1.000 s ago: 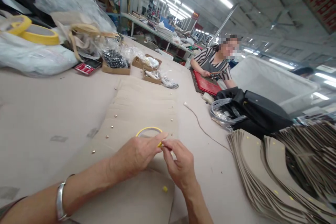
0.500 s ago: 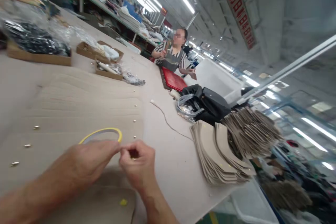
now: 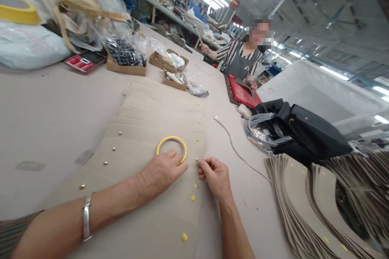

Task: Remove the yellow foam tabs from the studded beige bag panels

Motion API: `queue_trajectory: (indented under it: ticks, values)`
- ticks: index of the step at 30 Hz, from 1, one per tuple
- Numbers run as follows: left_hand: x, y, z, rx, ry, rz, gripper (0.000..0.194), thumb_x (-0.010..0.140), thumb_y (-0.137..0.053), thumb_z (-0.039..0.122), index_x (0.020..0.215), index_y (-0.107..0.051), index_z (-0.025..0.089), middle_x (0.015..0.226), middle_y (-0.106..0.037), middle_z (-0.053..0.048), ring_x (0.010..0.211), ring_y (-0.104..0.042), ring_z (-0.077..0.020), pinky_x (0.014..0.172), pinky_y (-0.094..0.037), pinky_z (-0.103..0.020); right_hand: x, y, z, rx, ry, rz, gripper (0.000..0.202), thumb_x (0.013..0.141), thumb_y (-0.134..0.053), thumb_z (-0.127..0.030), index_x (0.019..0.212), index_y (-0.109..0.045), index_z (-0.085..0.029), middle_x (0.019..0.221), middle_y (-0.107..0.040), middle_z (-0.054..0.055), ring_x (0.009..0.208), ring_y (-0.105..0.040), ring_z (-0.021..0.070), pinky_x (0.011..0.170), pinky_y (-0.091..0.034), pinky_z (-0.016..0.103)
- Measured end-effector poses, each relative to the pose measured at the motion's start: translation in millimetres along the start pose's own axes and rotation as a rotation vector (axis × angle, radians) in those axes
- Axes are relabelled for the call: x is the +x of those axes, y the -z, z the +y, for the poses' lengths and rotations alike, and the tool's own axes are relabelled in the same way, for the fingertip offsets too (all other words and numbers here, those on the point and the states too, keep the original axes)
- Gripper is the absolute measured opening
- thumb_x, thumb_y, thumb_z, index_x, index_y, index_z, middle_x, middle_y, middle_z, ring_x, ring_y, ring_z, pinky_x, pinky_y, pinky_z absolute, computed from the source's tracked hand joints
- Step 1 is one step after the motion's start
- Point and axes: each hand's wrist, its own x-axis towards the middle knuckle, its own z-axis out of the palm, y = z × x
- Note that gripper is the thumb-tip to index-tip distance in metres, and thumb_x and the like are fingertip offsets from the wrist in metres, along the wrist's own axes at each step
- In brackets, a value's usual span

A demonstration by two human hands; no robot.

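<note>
Overlapping beige pieces (image 3: 146, 129) lie in a row on the table, with metal studs along both sides and yellow bits of tape near the lower right edge. My left hand (image 3: 165, 170) is closed on a yellow tape roll (image 3: 172, 138), its ring standing out above the fingers over the pieces. My right hand (image 3: 214, 172) is pinched at the right edge of the pieces, its fingertips beside a small stud (image 3: 197, 160); whatever lies between the fingers is too small to make out.
Stacked beige pieces (image 3: 291, 194) and a black bag (image 3: 304, 129) lie at the right. A cord (image 3: 232, 143) crosses the table. Small boxes (image 3: 127, 68) and plastic bags stand at the back left. Across the table, a person in stripes sits by a red board (image 3: 243, 93).
The view has swung left. My hands have moved apart, the right one now at the pieces' right edge. The person opposite has raised a hand with a stick-like tool.
</note>
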Motion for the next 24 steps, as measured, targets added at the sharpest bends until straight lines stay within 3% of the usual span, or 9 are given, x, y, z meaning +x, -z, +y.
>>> queue_trajectory:
  ticks: [11,15,18,24]
  values:
    - [0.2,-0.3,-0.5,-0.076,0.014,-0.034,0.004,0.09,-0.053,0.016,0.088,-0.055,0.018,0.088,-0.059,-0.006,0.08,-0.053,-0.0234,0.065,-0.046,-0.034,6.3,-9.6,-8.2,-0.457,0.244,0.04,0.018,0.083,-0.058,-0.033,0.075,-0.067,-0.019,0.059,-0.063,-0.001,0.053,-0.055,0.0124,0.055,-0.043,0.022]
    - [-0.4,0.2,-1.2,-0.087,0.036,-0.042,0.004,0.091,-0.053,0.016,0.089,-0.056,0.018,0.09,-0.059,-0.007,0.082,-0.053,-0.0235,0.068,-0.047,-0.034,4.5,-5.8,-1.4,-0.402,0.141,0.109,0.029,0.08,-0.063,-0.039,0.101,-0.062,-0.018,0.052,-0.059,-0.005,0.046,-0.054,0.0134,0.047,-0.042,0.022]
    - [-0.3,0.0,-5.2,-0.081,0.059,0.008,0.004,0.09,-0.053,0.015,0.089,-0.056,0.017,0.094,-0.059,-0.008,0.086,-0.053,-0.0238,0.071,-0.048,-0.035,-1.0,-1.7,6.8,-0.269,0.096,0.098,0.026,0.083,-0.059,-0.043,0.09,-0.063,-0.018,0.058,-0.063,-0.002,0.049,-0.058,0.014,0.046,-0.045,0.022]
    - [5.1,2.7,-17.7,-0.006,0.161,0.034,0.005,0.091,-0.051,0.015,0.09,-0.056,0.016,0.094,-0.06,-0.008,0.088,-0.052,-0.0259,0.076,-0.048,-0.039,-3.1,-8.2,9.2,-0.495,0.361,0.135,0.023,0.088,-0.053,-0.033,0.084,-0.071,-0.019,0.074,-0.071,0.003,0.067,-0.064,0.0162,0.066,-0.047,0.026]
